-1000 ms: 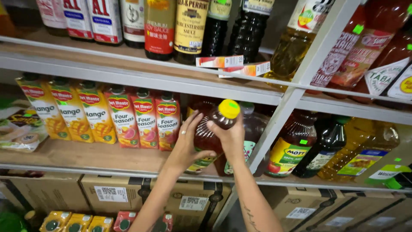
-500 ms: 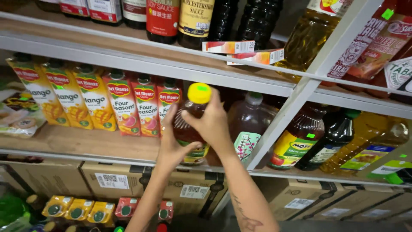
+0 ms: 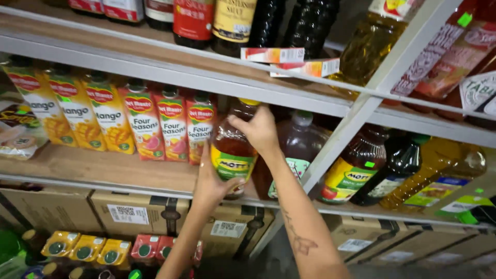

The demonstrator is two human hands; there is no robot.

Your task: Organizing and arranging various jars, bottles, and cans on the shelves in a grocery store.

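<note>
Left hand (image 3: 211,182) cups juice bottle (image 3: 232,150) low on its side, fingers curled round base, thumb on label. Right hand (image 3: 257,130) clasps bottle shoulder, fingers wrapped near yellow cap. Bottle upright on wooden shelf (image 3: 103,168), at front edge, just beside red cartons (image 3: 173,126). Second bottle (image 3: 297,147), green cap, right behind it. Mango cartons (image 3: 77,111) farther left. Dark bottles (image 3: 310,23) on shelf above.
</note>
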